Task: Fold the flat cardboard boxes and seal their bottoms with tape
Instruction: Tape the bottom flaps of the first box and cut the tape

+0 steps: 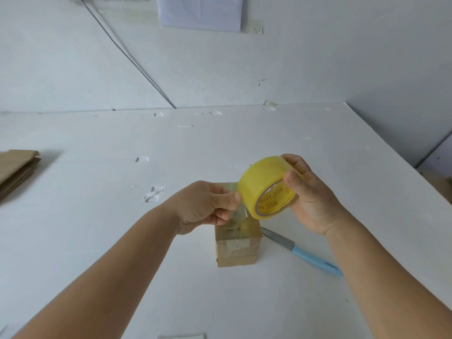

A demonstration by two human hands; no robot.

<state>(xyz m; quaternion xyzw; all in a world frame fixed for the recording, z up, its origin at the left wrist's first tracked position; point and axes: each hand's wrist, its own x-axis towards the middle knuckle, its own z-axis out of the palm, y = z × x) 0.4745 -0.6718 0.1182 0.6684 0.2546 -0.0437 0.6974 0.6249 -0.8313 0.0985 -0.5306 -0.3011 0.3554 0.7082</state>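
A small folded cardboard box [236, 249] stands on the white table [244, 302], with clear tape across its top face. Above it my right hand [308, 199] grips a yellow roll of tape [265, 185], thumb on the inner core. My left hand [208, 206] pinches the loose end of the tape between thumb and fingers, right beside the roll. A short clear strip [241, 211] hangs between my left hand and the roll, over the box. Part of the box's far side is hidden behind my left hand and the roll.
A knife [305, 253] with a light-blue handle lies on the table just right of the box. A stack of flat cardboard boxes [17, 172] sits at the left edge. Several scraps of clear tape [152, 195] stick to the table. A wall rises behind.
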